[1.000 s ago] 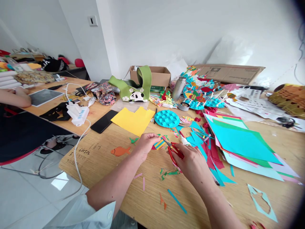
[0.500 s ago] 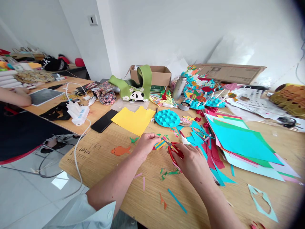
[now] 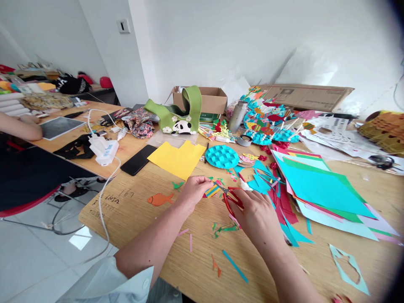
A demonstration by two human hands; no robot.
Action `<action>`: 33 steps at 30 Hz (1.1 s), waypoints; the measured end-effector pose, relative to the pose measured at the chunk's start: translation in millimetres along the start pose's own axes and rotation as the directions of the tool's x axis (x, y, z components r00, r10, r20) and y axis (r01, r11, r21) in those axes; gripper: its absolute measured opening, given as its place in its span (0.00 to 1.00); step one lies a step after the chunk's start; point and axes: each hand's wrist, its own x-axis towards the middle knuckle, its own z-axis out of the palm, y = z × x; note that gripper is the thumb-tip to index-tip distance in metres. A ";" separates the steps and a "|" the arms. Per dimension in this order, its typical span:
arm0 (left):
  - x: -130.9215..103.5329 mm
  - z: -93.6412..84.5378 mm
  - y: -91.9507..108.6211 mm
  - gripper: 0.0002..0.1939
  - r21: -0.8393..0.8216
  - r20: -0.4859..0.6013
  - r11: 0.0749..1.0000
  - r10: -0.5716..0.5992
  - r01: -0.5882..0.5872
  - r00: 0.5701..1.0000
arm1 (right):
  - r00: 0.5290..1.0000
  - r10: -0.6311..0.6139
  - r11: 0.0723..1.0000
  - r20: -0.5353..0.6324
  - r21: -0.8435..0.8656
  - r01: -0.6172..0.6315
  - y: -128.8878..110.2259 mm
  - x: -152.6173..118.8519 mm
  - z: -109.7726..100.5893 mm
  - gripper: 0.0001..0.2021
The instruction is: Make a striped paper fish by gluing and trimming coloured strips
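Observation:
My left hand (image 3: 194, 192) pinches a small striped piece of paper (image 3: 212, 191) in yellow, blue and pink. In my right hand (image 3: 254, 210) is a pair of red-handled scissors (image 3: 232, 198), its handles somewhat apart. The blade tips point left and meet the striped paper near my left fingertips; how far the blades are open is hard to see. An orange paper fish (image 3: 160, 199) lies on the table left of my left hand. Green paper scraps (image 3: 225, 228) and a thin blue strip (image 3: 235, 266) lie nearer to me.
Beyond my hands are a yellow sheet (image 3: 176, 159), a black phone (image 3: 138, 160) and a woven turquoise disc (image 3: 221, 157). Stacked coloured paper (image 3: 328, 185) lies on the right. A green panda bag (image 3: 179, 120) and a steel bottle (image 3: 238, 117) stand behind. Another person's arm (image 3: 20, 126) rests at far left.
Both hands, the scissors and the striped paper stay in almost the same place. The view has shifted very slightly.

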 end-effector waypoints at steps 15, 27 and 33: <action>0.5 0.5 -0.5 0.05 0.019 -0.011 1.000 -0.007 0.007 1.000 | 1.000 -0.010 1.000 -0.017 -0.014 0.010 0.2 0.1 1.5 0.08; -1.3 0.3 0.0 0.04 0.022 0.003 0.999 0.026 -0.026 1.000 | 1.000 -0.004 1.000 -0.011 -0.003 0.004 0.5 0.0 0.9 0.12; 0.1 0.5 -0.2 0.04 0.045 -0.008 0.999 0.019 -0.018 1.000 | 1.000 0.004 1.000 0.007 0.003 -0.004 0.8 0.2 0.9 0.11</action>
